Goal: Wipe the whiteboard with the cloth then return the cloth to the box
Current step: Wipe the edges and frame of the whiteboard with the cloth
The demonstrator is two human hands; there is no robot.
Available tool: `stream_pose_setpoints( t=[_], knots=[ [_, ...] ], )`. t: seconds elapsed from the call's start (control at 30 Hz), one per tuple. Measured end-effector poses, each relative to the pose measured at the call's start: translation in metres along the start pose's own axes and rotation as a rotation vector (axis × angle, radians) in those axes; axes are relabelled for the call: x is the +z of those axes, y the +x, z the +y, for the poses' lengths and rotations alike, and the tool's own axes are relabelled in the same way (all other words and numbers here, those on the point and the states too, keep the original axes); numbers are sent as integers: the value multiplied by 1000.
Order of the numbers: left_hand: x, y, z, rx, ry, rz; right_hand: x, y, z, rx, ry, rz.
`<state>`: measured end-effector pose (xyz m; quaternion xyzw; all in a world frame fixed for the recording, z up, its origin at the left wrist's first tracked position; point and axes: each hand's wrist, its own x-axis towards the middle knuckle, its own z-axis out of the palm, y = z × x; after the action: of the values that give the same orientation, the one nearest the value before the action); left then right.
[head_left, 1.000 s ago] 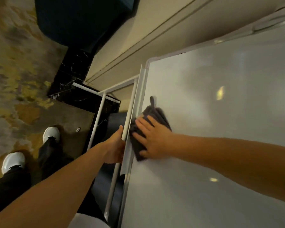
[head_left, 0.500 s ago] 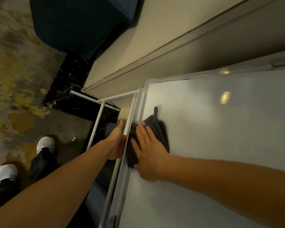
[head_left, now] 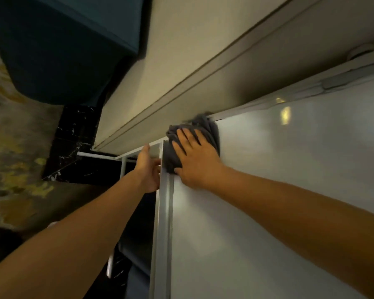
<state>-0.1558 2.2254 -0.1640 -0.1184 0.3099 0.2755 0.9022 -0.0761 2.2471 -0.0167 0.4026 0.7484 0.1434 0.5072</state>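
Head view: right hand flat on cloth, slid up to whiteboard corner, mid-frame; left hand gripping frame; wiping ongoing.

The right hand lies flat, fingers spread, on a dark grey cloth, pressing it against the whiteboard at the board's upper left corner. The cloth bunches up past the fingertips and reaches the board's top frame edge. The left hand holds the board's pale metal side frame, its thumb up along the outer edge and its other fingers hidden behind. Both forearms are bare. Left of the board stand thin white stand bars, a black marble-patterned base, a mottled carpet and a dark teal block. A beige wall rises behind.
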Motion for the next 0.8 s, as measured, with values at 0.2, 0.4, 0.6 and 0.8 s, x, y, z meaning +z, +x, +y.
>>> stream_pose_setpoints(
  t=[0.2,0.4,0.6,0.8],
  knots=[
    [51,10,67,119,324,150,-22,-13,58,272,33,46],
    [112,-6,89,637,1403,188,-34,-52,70,313,93,86],
    [189,-44,72,490,1347,-156,-65,-148,151,644,57,182],
    [249,-66,71,541,1365,-290,-81,-202,194,1201,112,328]
  ],
)
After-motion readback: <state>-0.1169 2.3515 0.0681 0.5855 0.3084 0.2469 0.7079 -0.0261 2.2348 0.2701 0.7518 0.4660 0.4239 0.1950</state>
